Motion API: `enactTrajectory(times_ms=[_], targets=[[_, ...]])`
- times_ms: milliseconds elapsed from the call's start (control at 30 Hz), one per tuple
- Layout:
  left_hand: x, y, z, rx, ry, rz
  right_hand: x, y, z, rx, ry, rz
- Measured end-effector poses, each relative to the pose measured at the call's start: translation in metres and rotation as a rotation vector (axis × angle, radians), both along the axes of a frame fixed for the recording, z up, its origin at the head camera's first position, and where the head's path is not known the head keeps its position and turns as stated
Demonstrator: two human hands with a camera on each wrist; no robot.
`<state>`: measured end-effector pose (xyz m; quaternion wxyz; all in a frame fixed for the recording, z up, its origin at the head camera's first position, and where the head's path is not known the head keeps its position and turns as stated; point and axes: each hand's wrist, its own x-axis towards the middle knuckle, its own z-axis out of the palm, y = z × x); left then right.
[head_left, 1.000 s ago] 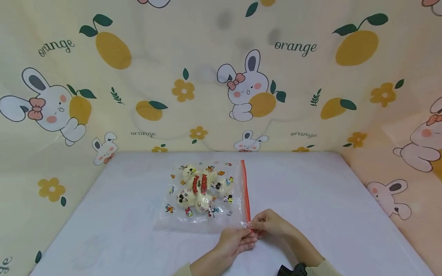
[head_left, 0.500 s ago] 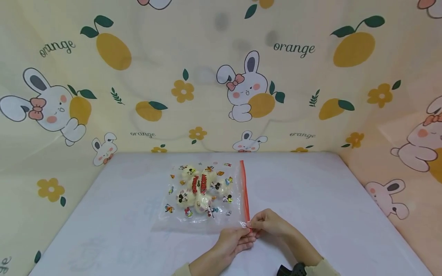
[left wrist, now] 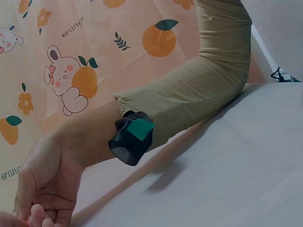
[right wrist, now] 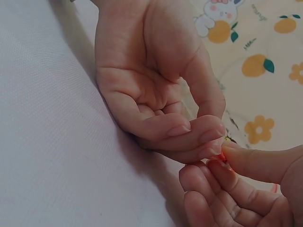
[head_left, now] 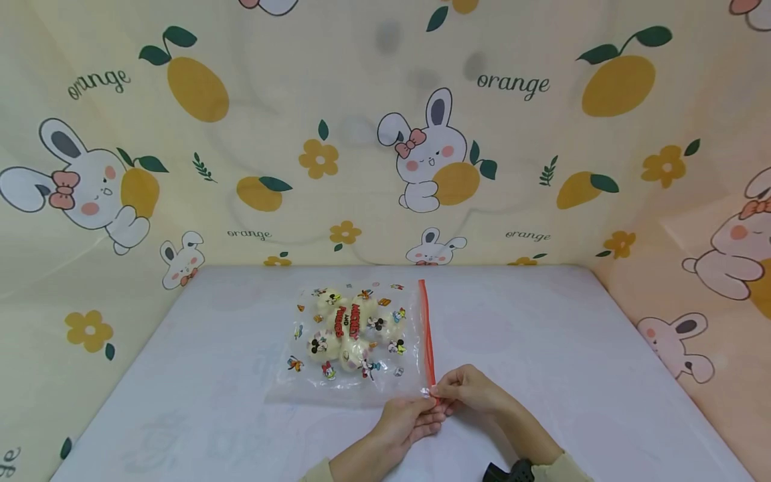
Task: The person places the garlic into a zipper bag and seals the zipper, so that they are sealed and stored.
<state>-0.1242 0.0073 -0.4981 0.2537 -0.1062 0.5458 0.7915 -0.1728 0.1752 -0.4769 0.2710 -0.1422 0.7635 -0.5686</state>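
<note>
A clear zip bag [head_left: 385,391] with cartoon prints and a red zip strip along its right side lies flat on the table. Inside it are several pale, rounded pieces [head_left: 354,355]. My left hand [head_left: 400,423] pinches the near end of the red strip between thumb and fingers. Right beside it, my right hand [head_left: 472,389] pinches the same corner with its thumb and fingertips. In the right wrist view the fingertips of the left hand [right wrist: 251,189] and right hand [right wrist: 156,90] meet around a small bit of red. The strip's end is mostly hidden between them.
A white-covered table [head_left: 211,348] stretches out on both sides of the bag. Behind it hangs a backdrop [head_left: 361,80] printed with rabbits and oranges. A black wrist camera [left wrist: 132,142] is strapped by the right sleeve.
</note>
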Motion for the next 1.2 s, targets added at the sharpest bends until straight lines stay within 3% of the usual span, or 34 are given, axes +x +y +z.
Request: enactTrajectory(times_ms=[1200], targets=[[-0.0013, 0.002, -0.0002, -0.004, -0.018, 0.022, -0.0067, -0.0039, -0.0003, -0.004, -0.021, -0.067]])
